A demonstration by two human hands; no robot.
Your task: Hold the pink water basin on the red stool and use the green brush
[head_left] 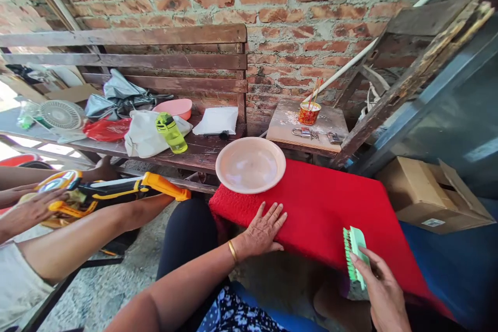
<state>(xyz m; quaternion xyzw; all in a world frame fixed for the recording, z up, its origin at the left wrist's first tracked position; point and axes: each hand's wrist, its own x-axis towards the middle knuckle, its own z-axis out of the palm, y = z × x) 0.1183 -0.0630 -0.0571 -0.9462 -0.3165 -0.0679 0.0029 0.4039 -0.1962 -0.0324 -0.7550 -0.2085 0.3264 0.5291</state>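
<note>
My left hand [263, 229], a gold bangle at its wrist, lies flat with spread fingers on the near edge of a red cloth [327, 202] that covers a low table. Just beyond its fingertips stands a pale pink basin [251, 165], seemingly with some clear water in it. At the right, my right hand [383, 285] grips a mint-green scrubbing brush [358, 249] by its back. The brush is held on its side over the cloth's near right part, bristles facing left; whether it touches the cloth I cannot tell.
On a wooden bench [194, 148] are a green bottle [171, 133], bags, a pink bowl [176, 108] and a fan [62, 114]. Padlocks [305, 133] and a tub [309, 113] sit on a small table. A cardboard box [424, 194] stands right. Another person's hands hold a yellow-black object [112, 189] at left.
</note>
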